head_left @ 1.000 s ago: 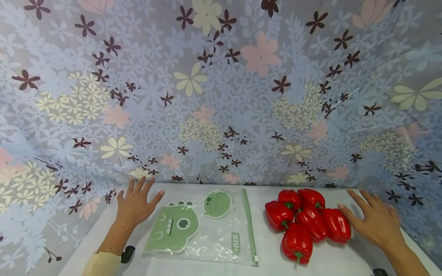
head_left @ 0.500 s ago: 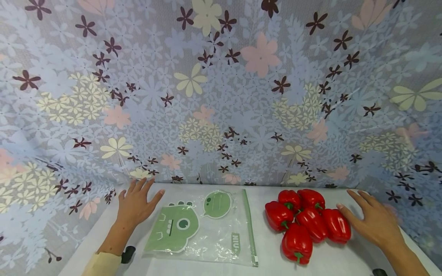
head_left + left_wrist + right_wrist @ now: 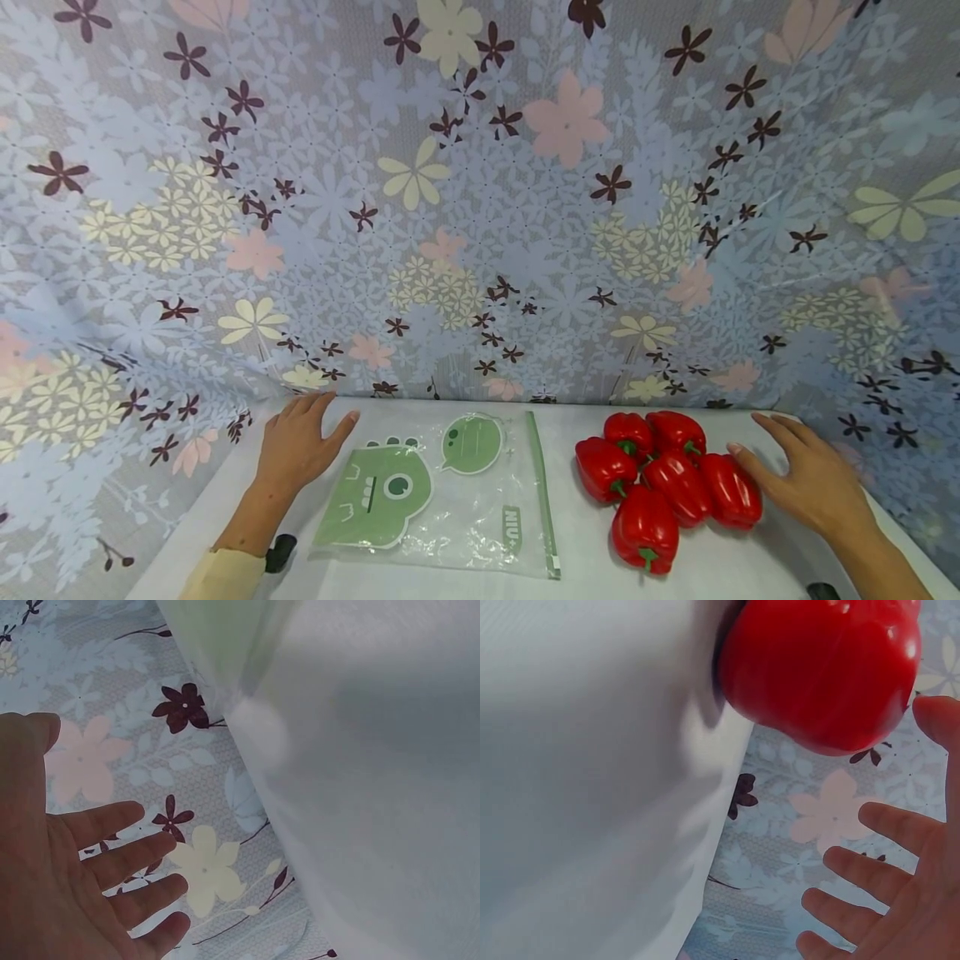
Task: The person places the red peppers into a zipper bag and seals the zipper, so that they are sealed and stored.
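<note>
My left hand (image 3: pixel 300 442) hovers or rests at the left of the white table, fingers relaxed and holding nothing. Just to its right lies a flat clear zip bag (image 3: pixel 472 492) with a green monster print and a green zip strip on its right side. Several red bell peppers (image 3: pixel 677 487) with green stems sit in a cluster on the right half. Beside the rightmost bell pepper (image 3: pixel 821 671) is my right hand (image 3: pixel 810 479), its fingers spread and holding nothing. In the left wrist view the left hand (image 3: pixel 97 862) shows its spread fingers.
The white table (image 3: pixel 573 550) meets a flower-patterned cloth (image 3: pixel 480 208) that rises behind it and along both sides. Dark wrist devices (image 3: pixel 280 553) show at both wrists.
The left hand's fingers have lowered and bent slightly. The right hand has shifted a little left, its thumb closer to the rightmost bell pepper. The bag and bell peppers have not moved.
</note>
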### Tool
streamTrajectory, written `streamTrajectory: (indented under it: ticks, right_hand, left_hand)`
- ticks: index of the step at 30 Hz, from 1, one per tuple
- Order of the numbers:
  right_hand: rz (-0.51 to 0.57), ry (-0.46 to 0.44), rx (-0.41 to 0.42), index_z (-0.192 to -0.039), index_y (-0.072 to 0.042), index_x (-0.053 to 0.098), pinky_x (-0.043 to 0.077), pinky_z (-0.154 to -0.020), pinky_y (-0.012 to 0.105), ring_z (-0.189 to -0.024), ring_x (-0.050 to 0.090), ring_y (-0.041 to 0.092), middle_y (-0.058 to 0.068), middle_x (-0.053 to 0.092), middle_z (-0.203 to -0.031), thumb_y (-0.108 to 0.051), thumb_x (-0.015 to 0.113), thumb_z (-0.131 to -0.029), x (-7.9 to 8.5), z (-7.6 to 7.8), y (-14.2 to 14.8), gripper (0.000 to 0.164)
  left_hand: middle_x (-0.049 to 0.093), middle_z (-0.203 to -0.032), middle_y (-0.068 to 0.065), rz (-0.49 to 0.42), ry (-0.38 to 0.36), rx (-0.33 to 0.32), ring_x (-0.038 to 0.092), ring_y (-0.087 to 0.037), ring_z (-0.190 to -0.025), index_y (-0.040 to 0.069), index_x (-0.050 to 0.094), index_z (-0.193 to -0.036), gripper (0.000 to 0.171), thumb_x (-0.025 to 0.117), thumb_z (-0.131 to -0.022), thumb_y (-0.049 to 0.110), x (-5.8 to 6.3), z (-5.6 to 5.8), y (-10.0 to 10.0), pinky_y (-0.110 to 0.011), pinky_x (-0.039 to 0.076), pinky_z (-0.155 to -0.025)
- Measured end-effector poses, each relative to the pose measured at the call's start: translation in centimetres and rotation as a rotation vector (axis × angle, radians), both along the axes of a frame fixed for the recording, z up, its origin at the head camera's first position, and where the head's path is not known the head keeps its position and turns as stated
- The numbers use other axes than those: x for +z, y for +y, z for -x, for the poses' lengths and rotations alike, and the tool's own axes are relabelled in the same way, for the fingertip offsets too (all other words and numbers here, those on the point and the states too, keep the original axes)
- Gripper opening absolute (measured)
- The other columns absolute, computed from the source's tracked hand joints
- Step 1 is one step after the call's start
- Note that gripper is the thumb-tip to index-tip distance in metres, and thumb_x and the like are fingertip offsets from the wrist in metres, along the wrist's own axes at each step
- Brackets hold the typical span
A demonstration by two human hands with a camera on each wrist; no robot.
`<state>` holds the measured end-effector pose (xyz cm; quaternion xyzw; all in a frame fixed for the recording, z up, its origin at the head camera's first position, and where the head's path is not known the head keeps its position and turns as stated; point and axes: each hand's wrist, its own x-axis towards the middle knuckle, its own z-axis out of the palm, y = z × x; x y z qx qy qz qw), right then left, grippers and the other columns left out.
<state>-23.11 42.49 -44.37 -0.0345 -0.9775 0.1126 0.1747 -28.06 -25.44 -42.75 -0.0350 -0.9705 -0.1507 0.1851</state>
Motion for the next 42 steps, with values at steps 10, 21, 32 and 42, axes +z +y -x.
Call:
streamTrajectory:
  ticks: [10,21,32,42]
  right_hand:
    - [0.017,0.043,0.043,-0.144,0.005,0.053,0.040,-0.090,0.084,-0.119,0.047,0.064,0.040,0.046,-0.141,-0.064,0.068,-0.094,0.9,-0.3,-1.0,0.086]
    - [-0.006,0.066,0.085,-0.145,0.003,0.054,0.041,-0.088,0.084,-0.119,0.048,0.063,0.040,0.047,-0.139,-0.063,0.071,-0.093,2.1,-0.6,-2.4,0.086]
    - [-0.029,0.083,0.124,-0.142,0.004,0.057,0.042,-0.089,0.083,-0.119,0.051,0.062,0.039,0.052,-0.137,-0.059,0.077,-0.090,2.8,-1.2,-3.9,0.084]
    - [-0.006,0.069,0.168,-0.146,0.000,0.056,0.044,-0.087,0.083,-0.118,0.053,0.062,0.037,0.054,-0.139,-0.060,0.078,-0.089,3.4,-1.8,-5.6,0.086]
  left_hand:
    - [0.059,-0.145,-0.028,-0.001,0.061,-0.055,0.051,-0.051,-0.137,-0.001,0.060,-0.145,0.072,0.056,-0.105,0.059,0.4,-0.2,0.6,-0.074,0.039,-0.107]
    - [0.063,-0.141,-0.027,-0.022,0.066,-0.093,0.055,-0.050,-0.133,-0.002,0.063,-0.141,0.070,0.058,-0.104,0.058,0.9,-0.4,1.7,-0.070,0.044,-0.106]
    - [0.064,-0.141,-0.023,-0.021,0.084,-0.130,0.059,-0.047,-0.131,0.001,0.063,-0.143,0.068,0.061,-0.103,0.056,1.1,-0.9,3.1,-0.067,0.045,-0.107]
    - [0.064,-0.141,-0.023,-0.029,0.056,-0.166,0.060,-0.047,-0.130,0.002,0.064,-0.142,0.067,0.061,-0.103,0.057,0.9,-1.5,4.5,-0.067,0.046,-0.106]
